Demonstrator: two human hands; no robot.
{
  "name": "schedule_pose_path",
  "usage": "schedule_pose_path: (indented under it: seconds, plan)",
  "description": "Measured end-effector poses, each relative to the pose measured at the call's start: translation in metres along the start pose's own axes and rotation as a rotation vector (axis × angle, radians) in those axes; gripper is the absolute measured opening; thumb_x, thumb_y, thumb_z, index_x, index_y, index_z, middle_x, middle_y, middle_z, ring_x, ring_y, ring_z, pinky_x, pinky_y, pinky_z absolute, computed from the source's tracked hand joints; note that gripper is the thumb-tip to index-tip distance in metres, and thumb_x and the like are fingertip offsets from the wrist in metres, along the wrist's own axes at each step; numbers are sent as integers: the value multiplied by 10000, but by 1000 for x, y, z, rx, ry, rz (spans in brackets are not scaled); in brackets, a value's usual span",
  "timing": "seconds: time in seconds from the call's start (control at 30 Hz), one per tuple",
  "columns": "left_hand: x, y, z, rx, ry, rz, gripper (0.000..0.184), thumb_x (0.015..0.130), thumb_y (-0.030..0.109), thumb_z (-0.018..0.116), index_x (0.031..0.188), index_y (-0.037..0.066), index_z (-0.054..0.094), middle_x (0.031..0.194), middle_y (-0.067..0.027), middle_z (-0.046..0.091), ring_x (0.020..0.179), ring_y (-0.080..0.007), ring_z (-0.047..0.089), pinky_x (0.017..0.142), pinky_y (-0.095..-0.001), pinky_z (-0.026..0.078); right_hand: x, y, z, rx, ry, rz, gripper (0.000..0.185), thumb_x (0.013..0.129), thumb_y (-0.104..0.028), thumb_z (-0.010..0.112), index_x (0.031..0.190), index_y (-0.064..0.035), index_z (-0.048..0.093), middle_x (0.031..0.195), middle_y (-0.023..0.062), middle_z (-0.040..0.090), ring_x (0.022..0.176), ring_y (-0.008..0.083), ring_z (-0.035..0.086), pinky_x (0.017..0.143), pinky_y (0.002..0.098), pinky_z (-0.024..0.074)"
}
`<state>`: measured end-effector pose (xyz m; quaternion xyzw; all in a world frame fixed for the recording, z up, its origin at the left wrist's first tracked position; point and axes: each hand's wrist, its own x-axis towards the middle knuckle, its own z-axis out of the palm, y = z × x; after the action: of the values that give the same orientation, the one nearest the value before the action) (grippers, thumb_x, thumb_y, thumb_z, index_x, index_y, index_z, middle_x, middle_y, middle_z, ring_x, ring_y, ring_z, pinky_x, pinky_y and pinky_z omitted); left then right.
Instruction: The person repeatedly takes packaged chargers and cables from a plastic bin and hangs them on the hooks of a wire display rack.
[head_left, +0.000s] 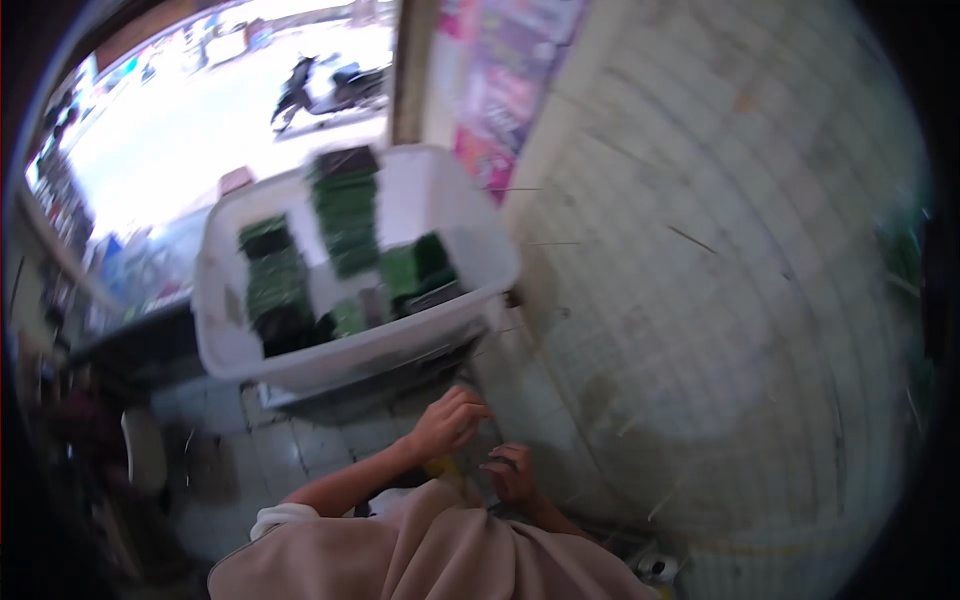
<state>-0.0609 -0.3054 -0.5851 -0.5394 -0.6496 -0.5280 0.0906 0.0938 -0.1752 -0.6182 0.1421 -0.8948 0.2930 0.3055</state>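
My left hand (pixel 450 422) is in front of my body, below the near rim of a large white plastic tub (pixel 345 372). Its fingers are curled together; what they hold, if anything, is too blurred to make out. Close by on the right and a little lower is my right hand (pixel 512 475), its fingers bent and apart, with nothing visible between them. The tub holds several stacks of dark green bundles: a left stack (pixel 275 280), a tall middle stack (pixel 345 215) and a right stack (pixel 415 270). Both hands are apart from the tub.
A pale tiled wall (pixel 700 330) fills the right side, with a pink poster (pixel 510 80) beside the doorway. Outside stands a parked scooter (pixel 325 90). Tiled floor (pixel 270 450) shows below the tub. A white roll (pixel 657 568) sits low at the right.
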Motion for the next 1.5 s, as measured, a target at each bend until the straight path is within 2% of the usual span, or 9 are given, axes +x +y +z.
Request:
schedule_pose_path:
  seconds: [0.17, 0.37, 0.5, 0.77, 0.83, 0.93, 1.0, 1.17, 1.5]
  plan:
    - [-210, -25, -61, 350, -71, -725, 244, 718, 1, 520, 952, 64, 537, 868, -94, 546, 848, -279, 513, 730, -362, 429, -147, 71, 99, 194, -530, 360, 141, 682, -30, 549, 804, -77, 604, 868, 134, 534, 818, 288, 528, 701, 351, 440]
    - [-324, 8, -60, 317, 251, -1353, 210, 759, 30, 508, 963, 66, 539, 837, -101, 555, 831, -267, 538, 765, -366, 422, -187, 106, 117, 12, -1245, 743, 136, 751, -140, 536, 874, -107, 581, 902, 159, 541, 852, 336, 547, 721, 430, 442]
    - [-261, 5, -72, 226, 189, -1219, 200, 750, 22, 529, 944, 65, 554, 814, -97, 563, 790, -259, 559, 698, -345, 448, -68, 85, 134, 272, -860, 420, 159, 806, -149, 502, 882, -42, 591, 844, 154, 579, 767, 317, 565, 685, 370, 459]
    - [-7, -27, -161, 299, 378, -179, 214, 687, -39, 574, 882, 49, 564, 781, -84, 572, 708, -210, 559, 624, -299, 450, 255, 37, 88, 411, -327, -325, 197, 711, 27, 558, 900, -30, 552, 802, 103, 569, 708, 249, 568, 616, 319, 473]
    - [42, -50, -175, 250, 495, -175, 176, 748, -12, 537, 920, 27, 545, 820, -77, 569, 757, -178, 554, 673, -281, 436, 312, 59, 94, 588, -94, -77, 112, 799, 14, 502, 896, -18, 547, 753, 78, 581, 654, 162, 566, 606, 273, 456]
    - [91, -115, -168, -105, 728, -404, 167, 822, 53, 502, 976, -10, 501, 909, -82, 537, 819, -158, 526, 734, -285, 416, 374, 109, 133, 738, 71, 264, 134, 868, -33, 421, 894, 6, 546, 678, 47, 556, 633, 111, 547, 586, 233, 438]
    - [100, -197, -160, -78, 725, -597, 214, 839, 94, 507, 1017, -21, 480, 940, -89, 523, 851, -163, 521, 766, -285, 412, 380, 172, 202, 629, -118, 505, 138, 848, -71, 448, 910, -25, 562, 625, 54, 541, 570, 101, 538, 561, 234, 437]
    - [24, -380, -111, 73, 471, -1102, 337, 754, 149, 542, 1042, -19, 491, 1041, -218, 529, 934, -329, 515, 822, -394, 408, 319, 287, 323, 168, -501, 279, 140, 694, -85, 523, 727, 15, 615, 794, 228, 594, 771, 396, 569, 692, 435, 461]
    - [-31, -488, -74, 193, -193, -1426, 501, 745, 101, 472, 1224, -17, 384, 1179, -239, 470, 1089, -324, 468, 890, -353, 385, 249, 334, 435, -57, -945, 524, 196, 631, -111, 583, 732, 54, 609, 838, 281, 572, 840, 379, 560, 745, 413, 439]
